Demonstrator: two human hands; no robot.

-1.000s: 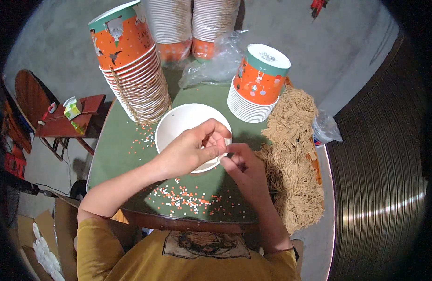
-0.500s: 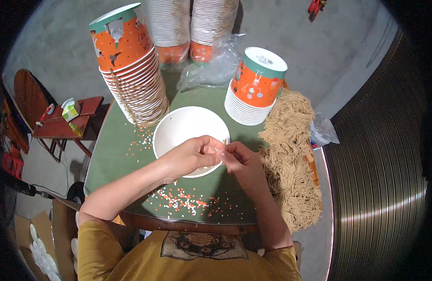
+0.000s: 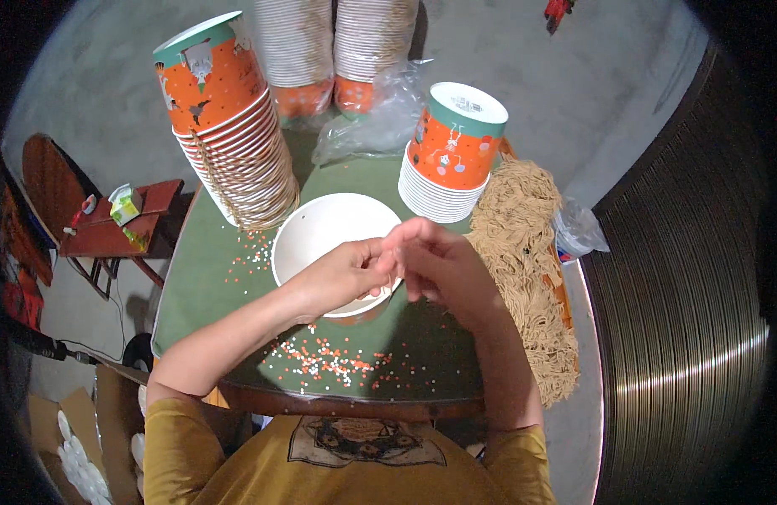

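Observation:
A white-lined paper bucket (image 3: 321, 223) stands mouth up in the middle of the table, a small hole near its far left rim. Over its right rim my two hands meet. My left hand (image 3: 351, 268) is closed, thumb and fingers pinching what looks like a short tan cord end, mostly hidden. Against its fingertips, my right hand (image 3: 443, 265) has its fingers bent and pressed together, apparently on the same cord. Tan cords (image 3: 523, 252) lie in a thick heap beside my right forearm.
A tall stack of orange-and-green buckets with cord handles (image 3: 228, 143) leans at the left; a shorter upturned stack (image 3: 454, 156) stands at the right. Bagged stacks (image 3: 363, 50) and clear plastic (image 3: 367, 126) are behind. Orange and white beads (image 3: 329, 362) lie scattered near the front edge.
My right hand has turned and risen, its fingers now reaching over my left fingertips. My left hand has hardly moved. The whole view has shifted slightly.

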